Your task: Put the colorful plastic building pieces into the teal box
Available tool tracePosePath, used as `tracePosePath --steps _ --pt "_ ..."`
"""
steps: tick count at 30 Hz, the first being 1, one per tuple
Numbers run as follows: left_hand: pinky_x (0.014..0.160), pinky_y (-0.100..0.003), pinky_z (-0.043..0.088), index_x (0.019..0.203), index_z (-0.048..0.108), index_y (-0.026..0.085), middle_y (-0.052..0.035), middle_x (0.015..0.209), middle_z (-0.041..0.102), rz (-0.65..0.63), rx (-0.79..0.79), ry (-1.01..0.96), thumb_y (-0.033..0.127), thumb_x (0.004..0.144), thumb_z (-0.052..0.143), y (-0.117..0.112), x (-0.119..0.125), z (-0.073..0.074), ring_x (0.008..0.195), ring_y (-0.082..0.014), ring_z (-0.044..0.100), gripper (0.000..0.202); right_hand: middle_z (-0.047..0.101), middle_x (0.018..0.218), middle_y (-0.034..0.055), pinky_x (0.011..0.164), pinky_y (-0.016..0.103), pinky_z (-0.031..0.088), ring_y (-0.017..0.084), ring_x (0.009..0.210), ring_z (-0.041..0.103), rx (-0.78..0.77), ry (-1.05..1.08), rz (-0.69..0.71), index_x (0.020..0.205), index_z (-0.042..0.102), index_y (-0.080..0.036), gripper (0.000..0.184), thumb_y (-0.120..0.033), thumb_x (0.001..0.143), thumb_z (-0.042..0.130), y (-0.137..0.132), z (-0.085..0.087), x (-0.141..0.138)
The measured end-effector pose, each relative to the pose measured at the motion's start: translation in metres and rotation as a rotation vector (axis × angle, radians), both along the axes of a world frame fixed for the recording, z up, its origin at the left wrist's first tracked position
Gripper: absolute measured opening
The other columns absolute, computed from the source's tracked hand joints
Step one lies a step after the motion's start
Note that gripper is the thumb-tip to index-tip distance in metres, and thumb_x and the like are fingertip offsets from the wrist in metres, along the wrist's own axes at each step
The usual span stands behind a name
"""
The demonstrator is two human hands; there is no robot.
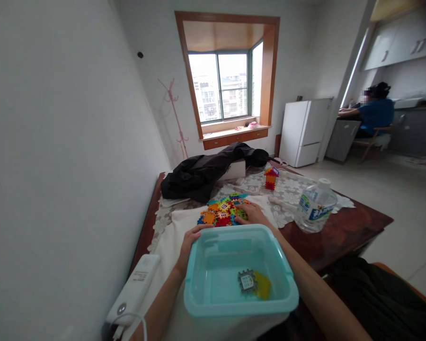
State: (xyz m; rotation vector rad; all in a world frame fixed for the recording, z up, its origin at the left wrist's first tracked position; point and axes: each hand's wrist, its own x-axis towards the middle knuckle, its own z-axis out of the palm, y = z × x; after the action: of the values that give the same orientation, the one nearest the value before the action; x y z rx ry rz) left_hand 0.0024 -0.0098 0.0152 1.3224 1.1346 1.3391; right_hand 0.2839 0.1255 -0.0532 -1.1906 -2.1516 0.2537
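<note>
A light turquoise plastic tub (199, 303) sits close in front of me. Inside it lie a grey interlocking building piece (246, 282) with a white window insert and a yellow piece (263, 284). My left hand (193, 239) grips the tub's far left corner, fingers along the rim. Beyond the tub is a heap of colourful interlocking building pieces (223, 210). Over the right side of this heap my right hand (251, 213) reaches, thumb and fingers apart and touching the pieces. Whether a piece is pinched there is hard to see.
A small orange block house (270, 179) and a large clear plastic bottle (315, 208) stand on the lace-covered table (362, 218). Black cloth (199, 175) lies across its far end. At left is a white power strip (137, 286) with a cable. A person (376, 113) sits far right.
</note>
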Motion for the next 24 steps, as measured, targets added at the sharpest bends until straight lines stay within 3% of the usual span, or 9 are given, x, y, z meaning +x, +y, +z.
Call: tracePosePath --steps 10,12,15,18,20,22,24 --pt "0.113 -0.041 0.043 0.103 0.087 0.018 -0.0117 0.119 0.080 -0.013 -0.011 0.010 0.036 0.087 0.061 0.004 -0.005 -0.006 0.122 -0.0347 0.064 0.035 0.075 0.129 0.0147 0.115 0.053 0.048 0.035 0.130 0.064 -0.028 0.181 0.015 0.120 0.074 -0.021 0.039 -0.037 0.084 0.074 -0.009 0.004 -0.001" --pt "0.111 -0.042 0.045 0.104 0.086 0.017 -0.0121 0.119 0.079 -0.032 -0.028 -0.010 0.037 0.086 0.062 0.005 -0.005 -0.008 0.120 -0.0347 0.065 0.037 0.075 0.129 0.0149 0.113 0.054 0.049 0.034 0.125 0.068 -0.043 0.319 -0.003 0.121 0.073 -0.020 0.042 -0.042 0.086 0.073 -0.012 0.010 -0.001" --pt "0.109 -0.042 0.046 0.104 0.086 0.017 -0.0121 0.118 0.079 -0.042 -0.064 -0.049 0.040 0.084 0.065 0.006 -0.005 -0.009 0.119 -0.0352 0.065 0.037 0.078 0.124 0.0135 0.107 0.054 0.055 0.033 0.118 0.072 -0.154 0.700 0.020 0.127 0.071 -0.021 0.050 -0.054 0.090 0.066 -0.013 0.020 -0.001" --pt "0.113 -0.042 0.043 0.105 0.086 0.019 -0.0113 0.122 0.078 -0.009 -0.064 -0.039 0.039 0.084 0.066 0.006 -0.007 -0.011 0.125 -0.0353 0.062 0.035 0.081 0.112 0.0136 0.101 0.053 0.058 0.034 0.111 0.075 -0.305 1.048 0.189 0.129 0.070 -0.021 0.060 -0.068 0.093 0.056 -0.018 0.033 0.002" --pt "0.118 -0.043 0.039 0.104 0.087 0.020 -0.0110 0.123 0.079 0.001 -0.039 -0.013 0.038 0.085 0.066 0.005 -0.009 -0.011 0.128 -0.0355 0.061 0.033 0.082 0.107 0.0128 0.101 0.053 0.058 0.035 0.108 0.077 -0.368 1.098 0.331 0.126 0.073 -0.022 0.063 -0.073 0.091 0.058 -0.027 0.045 0.007" --pt "0.120 -0.044 0.037 0.102 0.087 0.020 -0.0110 0.121 0.079 0.009 -0.017 0.006 0.037 0.086 0.065 0.005 -0.009 -0.011 0.128 -0.0354 0.060 0.032 0.082 0.110 0.0119 0.101 0.052 0.058 0.035 0.109 0.076 -0.400 0.981 0.474 0.125 0.075 -0.024 0.064 -0.075 0.088 0.065 -0.040 0.064 0.013" --pt "0.119 -0.043 0.039 0.100 0.088 0.020 -0.0108 0.119 0.080 0.022 -0.009 0.000 0.036 0.087 0.064 0.004 -0.008 -0.010 0.126 -0.0348 0.062 0.031 0.080 0.117 0.0124 0.103 0.051 0.056 0.036 0.114 0.074 -0.402 0.718 0.613 0.126 0.076 -0.023 0.068 -0.077 0.087 0.067 -0.053 0.085 0.018"
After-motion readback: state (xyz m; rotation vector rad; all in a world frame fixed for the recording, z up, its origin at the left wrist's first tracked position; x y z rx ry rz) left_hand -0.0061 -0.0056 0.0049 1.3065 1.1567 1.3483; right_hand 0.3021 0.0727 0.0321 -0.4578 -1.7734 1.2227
